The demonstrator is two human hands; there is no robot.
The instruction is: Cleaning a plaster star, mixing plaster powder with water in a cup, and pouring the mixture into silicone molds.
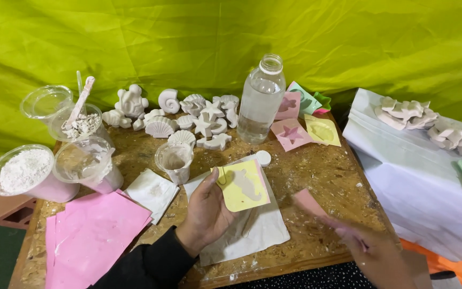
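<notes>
Nearby, left hand (207,211) gripping yellow mould (243,185), bottle (261,101) behind

Left hand (208,210) sits palm-down, black sleeve on the forearm, thumb up and fingers curled in a light pinch. Right hand (367,247) is low at the right, blurry, fingers stretched forward.

No packages, labels, signs or screens — only unmarked cups, moulds, bottle.

Water bottle (261,101) stands right of plaster casts (188,118), behind cup (174,160).
</notes>
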